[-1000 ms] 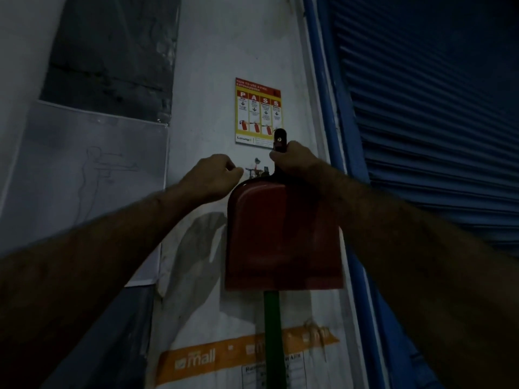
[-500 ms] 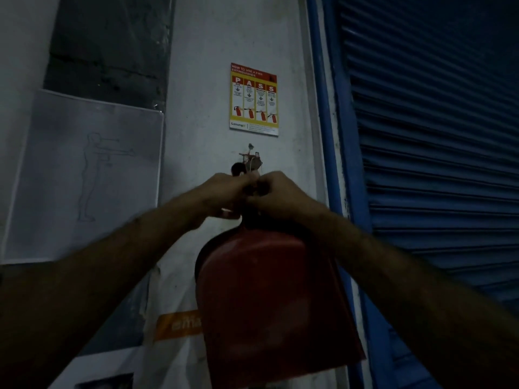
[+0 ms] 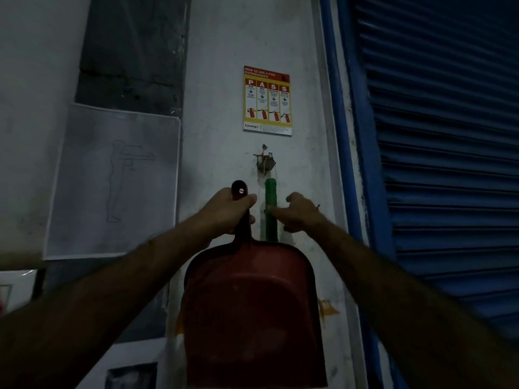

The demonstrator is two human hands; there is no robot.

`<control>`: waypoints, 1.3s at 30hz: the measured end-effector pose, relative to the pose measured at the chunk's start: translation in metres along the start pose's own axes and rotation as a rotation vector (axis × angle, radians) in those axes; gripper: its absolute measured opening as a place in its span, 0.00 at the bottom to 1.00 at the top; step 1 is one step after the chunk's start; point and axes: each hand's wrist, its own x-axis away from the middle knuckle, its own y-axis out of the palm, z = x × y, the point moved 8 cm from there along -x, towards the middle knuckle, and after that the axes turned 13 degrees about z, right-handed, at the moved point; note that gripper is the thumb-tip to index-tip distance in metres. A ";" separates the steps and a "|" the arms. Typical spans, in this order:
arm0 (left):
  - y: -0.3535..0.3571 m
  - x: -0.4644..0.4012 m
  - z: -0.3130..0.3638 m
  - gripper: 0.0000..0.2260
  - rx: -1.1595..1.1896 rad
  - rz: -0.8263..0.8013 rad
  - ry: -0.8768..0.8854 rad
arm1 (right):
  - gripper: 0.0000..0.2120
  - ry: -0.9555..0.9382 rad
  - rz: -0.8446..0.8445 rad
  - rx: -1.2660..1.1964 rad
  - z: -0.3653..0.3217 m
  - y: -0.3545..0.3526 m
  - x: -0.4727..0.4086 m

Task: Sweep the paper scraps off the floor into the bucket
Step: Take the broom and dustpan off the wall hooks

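Observation:
A dark red dustpan point(image 3: 250, 313) hangs in front of the white wall, pan downward. My left hand point(image 3: 224, 217) grips its handle just below the knob. Behind the dustpan a green broom handle point(image 3: 271, 192) stands upright against the wall, below a wall hook point(image 3: 264, 161); its lower part is hidden by the pan. My right hand point(image 3: 302, 213) is just right of the green handle, its loosely curled fingertips at the handle and holding nothing. No paper scraps, floor or bucket are in view.
A blue roller shutter point(image 3: 435, 164) with a blue frame fills the right side. On the wall are a fire-extinguisher poster point(image 3: 266, 101) above the hook and a large sheet with a body outline point(image 3: 112, 181) at the left.
The dustpan went from my right hand to my left hand and shifted left off the hook. My right hand let go and moved to the uncovered green handle.

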 end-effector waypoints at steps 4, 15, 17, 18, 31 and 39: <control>0.000 0.004 -0.001 0.12 -0.046 -0.007 0.030 | 0.33 -0.011 -0.087 0.095 0.000 0.036 -0.007; -0.006 -0.001 0.000 0.10 -0.074 0.017 -0.004 | 0.18 -0.156 0.188 -0.080 -0.068 -0.030 -0.038; -0.007 -0.001 0.003 0.10 -0.040 0.049 -0.017 | 0.19 -0.205 0.227 -0.090 -0.078 -0.044 -0.031; -0.007 0.000 0.003 0.10 -0.023 0.058 -0.027 | 0.21 -0.228 0.239 -0.081 -0.081 -0.048 -0.024; 0.070 0.135 -0.067 0.15 0.137 0.035 -0.064 | 0.16 -0.074 0.012 -0.151 0.019 -0.055 0.153; 0.124 0.267 -0.133 0.07 0.273 -0.258 -0.217 | 0.17 -0.030 0.077 -0.083 0.093 -0.042 0.290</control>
